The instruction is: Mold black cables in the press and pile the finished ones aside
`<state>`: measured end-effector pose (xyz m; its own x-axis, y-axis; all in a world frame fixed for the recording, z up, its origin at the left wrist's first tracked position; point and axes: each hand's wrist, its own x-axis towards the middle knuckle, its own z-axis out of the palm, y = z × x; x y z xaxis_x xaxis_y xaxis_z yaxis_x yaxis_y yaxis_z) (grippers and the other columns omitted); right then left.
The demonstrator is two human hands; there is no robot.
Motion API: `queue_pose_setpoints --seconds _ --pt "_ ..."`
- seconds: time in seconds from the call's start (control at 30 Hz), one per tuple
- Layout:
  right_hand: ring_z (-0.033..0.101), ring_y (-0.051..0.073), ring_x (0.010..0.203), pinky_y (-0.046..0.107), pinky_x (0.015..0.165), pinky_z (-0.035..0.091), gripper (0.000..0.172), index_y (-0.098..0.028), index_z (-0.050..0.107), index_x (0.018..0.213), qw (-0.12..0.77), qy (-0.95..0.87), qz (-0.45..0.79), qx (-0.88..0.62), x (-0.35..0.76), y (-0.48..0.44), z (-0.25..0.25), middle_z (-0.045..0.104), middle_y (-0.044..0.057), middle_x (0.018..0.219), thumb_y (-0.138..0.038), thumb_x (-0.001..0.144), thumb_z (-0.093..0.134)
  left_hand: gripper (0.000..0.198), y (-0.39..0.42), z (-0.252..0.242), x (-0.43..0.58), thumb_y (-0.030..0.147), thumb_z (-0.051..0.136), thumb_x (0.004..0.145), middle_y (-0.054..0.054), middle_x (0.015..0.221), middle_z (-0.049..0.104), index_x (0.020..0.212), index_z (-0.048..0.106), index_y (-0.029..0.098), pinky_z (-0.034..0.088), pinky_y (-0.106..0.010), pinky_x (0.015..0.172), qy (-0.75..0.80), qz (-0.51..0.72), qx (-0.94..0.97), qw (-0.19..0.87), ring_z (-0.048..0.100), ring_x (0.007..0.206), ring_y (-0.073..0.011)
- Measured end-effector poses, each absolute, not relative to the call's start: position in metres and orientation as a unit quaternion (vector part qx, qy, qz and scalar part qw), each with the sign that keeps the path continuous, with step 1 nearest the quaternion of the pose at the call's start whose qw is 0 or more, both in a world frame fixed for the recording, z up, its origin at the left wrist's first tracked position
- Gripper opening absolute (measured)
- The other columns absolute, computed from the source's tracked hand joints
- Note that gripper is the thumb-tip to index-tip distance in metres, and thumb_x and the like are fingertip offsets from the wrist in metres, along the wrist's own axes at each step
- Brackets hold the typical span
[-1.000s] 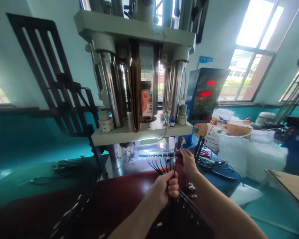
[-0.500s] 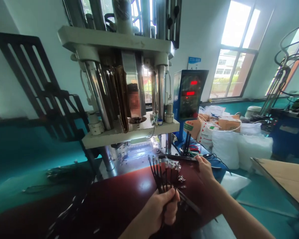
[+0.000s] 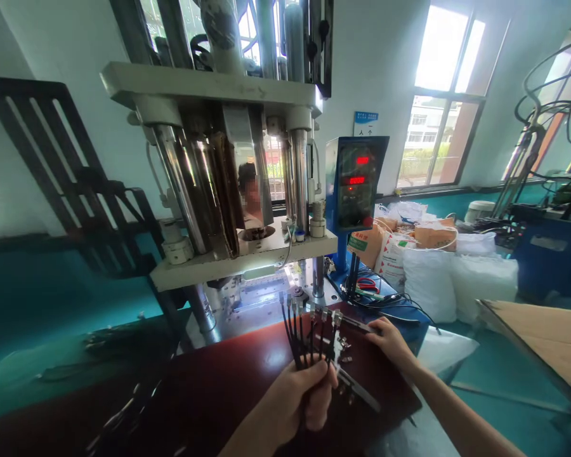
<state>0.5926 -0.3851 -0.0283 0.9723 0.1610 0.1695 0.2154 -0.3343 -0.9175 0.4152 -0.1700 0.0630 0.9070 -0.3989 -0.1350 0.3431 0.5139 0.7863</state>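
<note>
My left hand is closed round a bunch of several black cables, whose metal-tipped ends fan upward in front of the press machine. My right hand is pinched on the end of a thin dark strip that runs to the cable tips. Both hands hover over the dark red bench mat. A few small metal parts lie on the mat between the hands.
A blue control box with red digits stands right of the press. White and printed sacks sit behind it. Loose cables and pliers lie by the box. A cardboard sheet is at the right.
Both hands have drawn the cables and the strip back from under the press toward me and to the right. The view has shifted, so the press sits further left.
</note>
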Motion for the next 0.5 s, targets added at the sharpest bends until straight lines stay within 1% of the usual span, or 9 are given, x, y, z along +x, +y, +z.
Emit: queue_pose_setpoints --seconds 0.1,0.13,0.2,0.27,0.3,0.33,0.37,0.47,0.5 --pt "0.048 0.029 0.091 0.045 0.092 0.031 0.011 -0.019 0.064 0.059 0.526 -0.151 -0.047 -0.836 0.583 -0.381 -0.020 0.055 0.005 0.077 -0.020 0.048 0.062 0.025 -0.169 0.062 0.417 0.037 0.057 0.074 0.007 0.041 0.030 0.067 0.055 0.013 0.014 -0.019 0.033 -0.030 -0.225 0.441 0.869 0.022 0.032 -0.0039" --pt "0.047 0.029 0.096 0.044 0.094 0.030 0.016 -0.019 0.066 0.066 0.526 -0.167 -0.046 -0.833 0.577 -0.378 -0.013 0.057 0.006 0.084 -0.020 0.051 0.060 0.025 -0.169 0.062 0.417 0.037 0.057 0.074 0.007 0.041 0.030 0.067 0.055 0.013 0.014 -0.018 0.033 -0.029 -0.227 0.442 0.868 0.022 0.033 -0.0038" --pt "0.048 0.027 0.101 0.041 0.092 0.034 0.033 -0.020 0.064 0.092 0.563 -0.221 0.000 -0.797 0.561 -0.368 0.008 0.058 0.008 0.100 -0.024 0.060 0.058 0.025 -0.169 0.063 0.417 0.037 0.057 0.074 0.007 0.041 0.031 0.067 0.054 0.013 0.015 -0.018 0.033 -0.027 -0.228 0.447 0.864 0.023 0.033 -0.0037" --pt "0.051 0.025 0.102 0.040 0.086 0.040 0.050 -0.023 0.051 0.118 0.637 -0.307 0.123 -0.697 0.541 -0.355 0.034 0.056 0.008 0.112 -0.029 0.069 0.057 0.026 -0.169 0.066 0.416 0.038 0.057 0.074 0.007 0.041 0.031 0.068 0.054 0.013 0.016 -0.018 0.033 -0.026 -0.226 0.456 0.861 0.023 0.032 -0.0036" --pt "0.053 0.024 0.101 0.038 0.083 0.042 0.055 -0.025 0.047 0.122 0.654 -0.335 0.157 -0.660 0.531 -0.347 0.046 0.057 0.007 0.112 -0.030 0.069 0.060 0.026 -0.169 0.067 0.416 0.038 0.057 0.074 0.007 0.041 0.031 0.068 0.054 0.013 0.016 -0.018 0.033 -0.026 -0.228 0.460 0.858 0.023 0.032 -0.0036" --pt "0.054 0.024 0.099 0.037 0.081 0.044 0.057 -0.026 0.045 0.123 0.664 -0.352 0.174 -0.637 0.522 -0.338 0.057 0.058 0.006 0.111 -0.031 0.069 0.063 0.026 -0.169 0.068 0.416 0.038 0.057 0.074 0.007 0.041 0.032 0.068 0.054 0.013 0.016 -0.018 0.032 -0.026 -0.232 0.464 0.854 0.023 0.032 -0.0035" --pt "0.056 0.023 0.095 0.035 0.079 0.045 0.054 -0.025 0.047 0.121 0.670 -0.356 0.175 -0.627 0.514 -0.330 0.066 0.060 0.006 0.106 -0.032 0.071 0.063 0.026 -0.169 0.070 0.415 0.039 0.058 0.073 0.007 0.041 0.031 0.068 0.053 0.013 0.016 -0.018 0.032 -0.028 -0.234 0.468 0.852 0.023 0.032 -0.0035" --pt "0.059 0.019 0.074 0.028 0.065 0.047 0.027 -0.019 0.060 0.097 0.669 -0.334 0.132 -0.650 0.505 -0.313 0.080 0.064 0.003 0.082 -0.037 0.076 0.058 0.027 -0.168 0.073 0.413 0.039 0.058 0.073 0.007 0.040 0.030 0.067 0.053 0.014 0.015 -0.018 0.032 -0.034 -0.233 0.476 0.848 0.022 0.032 -0.0036" --pt "0.058 0.017 0.067 0.026 0.061 0.046 0.023 -0.018 0.062 0.088 0.657 -0.324 0.102 -0.673 0.508 -0.313 0.082 0.064 0.002 0.075 -0.037 0.077 0.056 0.028 -0.167 0.074 0.412 0.040 0.058 0.074 0.007 0.041 0.029 0.066 0.053 0.014 0.015 -0.018 0.032 -0.038 -0.227 0.478 0.848 0.022 0.032 -0.0035"
